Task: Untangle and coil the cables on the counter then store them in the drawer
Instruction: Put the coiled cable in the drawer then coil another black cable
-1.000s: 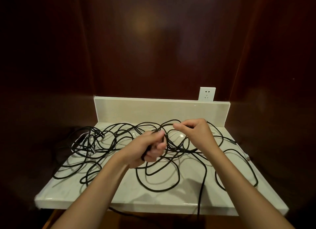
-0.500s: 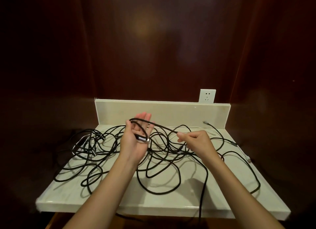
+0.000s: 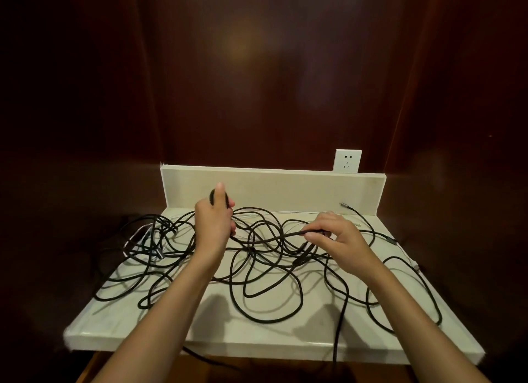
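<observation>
Two hands work above a white bench [image 3: 200,322]. A big mess of black cables [image 3: 265,268] lies all over the bench, with loops going from 9 o'clock to 3 o'clock. Some thin white cables [image 3: 300,212] lie mixed in near the back, at 12 o'clock. The left hand [image 3: 213,225] is lifted up and its fingers are curled around a loop of black cable, with the thumb pointing up. The right hand [image 3: 337,237] is lower, at 3 o'clock from the left one, and pinches a black cable between its fingertips. One black cable hangs down over the front edge at 6 o'clock. A white wall plug [image 3: 347,161] sits above the low back wall [image 3: 285,187] at 1 o'clock.
</observation>
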`<state>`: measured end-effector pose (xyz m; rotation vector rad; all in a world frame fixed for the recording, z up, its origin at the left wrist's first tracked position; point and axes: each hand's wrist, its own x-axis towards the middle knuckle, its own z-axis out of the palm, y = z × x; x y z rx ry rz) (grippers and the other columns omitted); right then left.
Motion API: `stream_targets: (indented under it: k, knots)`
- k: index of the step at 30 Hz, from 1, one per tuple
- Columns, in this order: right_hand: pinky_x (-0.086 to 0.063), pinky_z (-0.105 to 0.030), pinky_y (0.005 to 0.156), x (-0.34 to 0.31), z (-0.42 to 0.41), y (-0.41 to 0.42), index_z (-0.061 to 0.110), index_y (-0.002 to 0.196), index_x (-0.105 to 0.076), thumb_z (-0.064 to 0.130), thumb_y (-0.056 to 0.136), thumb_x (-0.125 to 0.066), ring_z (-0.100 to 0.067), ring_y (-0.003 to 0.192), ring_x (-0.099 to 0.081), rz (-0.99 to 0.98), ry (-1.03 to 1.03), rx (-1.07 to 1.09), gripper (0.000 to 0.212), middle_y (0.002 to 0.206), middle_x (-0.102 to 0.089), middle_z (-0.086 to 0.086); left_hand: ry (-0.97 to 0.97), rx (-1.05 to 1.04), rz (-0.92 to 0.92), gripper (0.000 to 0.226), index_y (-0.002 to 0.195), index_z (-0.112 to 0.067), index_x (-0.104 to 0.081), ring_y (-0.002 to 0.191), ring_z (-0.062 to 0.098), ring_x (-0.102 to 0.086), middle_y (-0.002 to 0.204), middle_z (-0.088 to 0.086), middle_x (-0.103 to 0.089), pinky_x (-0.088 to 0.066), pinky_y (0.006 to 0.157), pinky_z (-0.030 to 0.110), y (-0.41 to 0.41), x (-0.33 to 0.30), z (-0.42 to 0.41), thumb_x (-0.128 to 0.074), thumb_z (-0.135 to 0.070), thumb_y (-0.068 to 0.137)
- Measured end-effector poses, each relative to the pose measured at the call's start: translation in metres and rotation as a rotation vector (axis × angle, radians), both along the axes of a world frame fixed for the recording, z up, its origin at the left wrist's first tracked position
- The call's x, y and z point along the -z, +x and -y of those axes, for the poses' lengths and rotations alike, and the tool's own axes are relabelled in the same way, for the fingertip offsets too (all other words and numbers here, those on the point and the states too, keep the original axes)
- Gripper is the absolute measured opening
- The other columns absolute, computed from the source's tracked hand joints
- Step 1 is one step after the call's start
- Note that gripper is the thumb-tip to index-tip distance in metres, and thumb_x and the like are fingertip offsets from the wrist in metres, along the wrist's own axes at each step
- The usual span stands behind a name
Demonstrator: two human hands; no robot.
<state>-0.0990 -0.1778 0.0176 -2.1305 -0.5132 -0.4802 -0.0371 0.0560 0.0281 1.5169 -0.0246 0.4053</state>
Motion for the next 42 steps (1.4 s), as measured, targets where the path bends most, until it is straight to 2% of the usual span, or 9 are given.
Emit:
stream_targets:
  k: [6, 12, 19, 23, 25, 32, 36, 38, 42]
  knots:
    - [-0.038, -0.017, 0.074, -0.024, -0.025, -0.002, 0.033, 0.085, -0.071, 0.029, 0.089, -0.062, -0.005, 0.080, -0.052, 0.067, 0.033, -0.095, 0.011, 0.077, -0.061, 0.021, 0.576, 0.195, -0.044, 0.070, 0.069, -0.005, -0.058, 0.038, 0.008, -0.044, 0.046, -0.005, -0.051, -0.031, 0.047, 0.027, -0.010, 0.006, 0.017, -0.027, -0.059, 0.101]
    - [-0.041, -0.023, 0.066, -0.032, -0.033, 0.013, 0.009, 0.082, -0.074, 0.012, 0.090, -0.068, -0.012, 0.068, -0.054, 0.063, 0.157, 0.019, 0.011, 0.078, -0.067, -0.007, 0.178, 0.810, -0.392, 0.068, 0.067, -0.018, -0.037, 0.039, 0.006, -0.030, 0.054, -0.003, -0.051, -0.020, 0.037, 0.016, -0.040, 0.008, 0.032, -0.015, -0.081, 0.083]
    - [-0.043, -0.030, 0.064, -0.023, -0.036, 0.022, 0.023, 0.075, -0.074, 0.018, 0.085, -0.075, -0.011, 0.065, -0.051, 0.021, 0.240, 0.118, 0.011, 0.072, -0.068, -0.002, 0.008, 1.064, -0.495, 0.079, 0.071, -0.012, -0.041, 0.035, 0.004, -0.018, 0.047, -0.005, -0.034, -0.016, 0.034, 0.012, -0.040, 0.010, 0.024, -0.026, -0.089, 0.082]
    - [-0.037, -0.034, 0.060, -0.017, -0.034, 0.023, 0.025, 0.072, -0.075, 0.024, 0.082, -0.079, -0.016, 0.061, -0.043, -0.050, 0.268, 0.128, 0.011, 0.064, -0.057, -0.017, 0.154, 1.185, -0.340, 0.053, 0.069, -0.010, -0.058, 0.039, 0.004, -0.017, 0.051, -0.004, -0.023, -0.018, 0.038, 0.012, -0.043, 0.008, 0.020, -0.058, -0.061, 0.080]
    - [-0.034, -0.031, 0.057, -0.015, -0.032, 0.022, 0.020, 0.069, -0.075, 0.027, 0.078, -0.083, -0.014, 0.058, -0.040, -0.074, 0.304, 0.157, 0.013, 0.059, -0.050, -0.008, 0.173, 1.217, -0.271, 0.039, 0.064, -0.014, -0.058, 0.040, 0.005, -0.018, 0.050, -0.004, -0.023, -0.018, 0.039, 0.013, -0.046, 0.008, 0.019, -0.062, -0.047, 0.084]
    - [-0.032, -0.021, 0.052, -0.006, -0.020, 0.017, 0.008, 0.073, -0.077, 0.032, 0.085, -0.076, -0.008, 0.050, -0.036, -0.127, 0.317, 0.214, 0.027, 0.053, -0.046, 0.001, -0.081, 0.768, -0.314, 0.050, 0.062, -0.014, -0.050, 0.040, 0.009, -0.026, 0.050, -0.004, -0.029, -0.025, 0.040, 0.018, -0.037, 0.012, 0.017, -0.055, -0.051, 0.096]
    - [-0.040, -0.024, 0.065, -0.002, -0.016, 0.017, 0.012, 0.078, -0.080, 0.033, 0.086, -0.075, -0.012, 0.055, -0.055, -0.182, 0.341, 0.239, 0.023, 0.055, -0.059, 0.007, -0.140, 0.350, -0.206, 0.048, 0.095, 0.001, -0.069, 0.062, 0.024, -0.069, 0.075, 0.012, -0.070, -0.059, 0.061, 0.031, -0.027, 0.018, 0.023, -0.045, -0.039, 0.106]
    - [-0.044, -0.020, 0.068, -0.001, -0.018, 0.016, 0.016, 0.078, -0.080, 0.029, 0.086, -0.075, -0.002, 0.065, -0.068, -0.202, 0.330, 0.229, 0.016, 0.058, -0.067, 0.017, -0.382, 0.293, -0.224, 0.043, 0.107, -0.001, -0.067, 0.084, 0.027, -0.076, 0.102, 0.014, -0.076, -0.062, 0.073, 0.034, -0.025, 0.019, 0.027, -0.043, -0.037, 0.107]
    - [-0.043, -0.028, 0.066, 0.004, -0.015, 0.016, 0.027, 0.069, -0.080, 0.037, 0.083, -0.077, -0.021, 0.062, -0.061, -0.167, 0.327, 0.238, 0.017, 0.067, -0.071, -0.010, -1.022, 0.378, -0.190, 0.046, 0.115, -0.007, -0.063, 0.093, 0.022, -0.075, 0.113, 0.009, -0.074, -0.055, 0.091, 0.038, -0.019, 0.006, 0.020, -0.034, -0.042, 0.108]
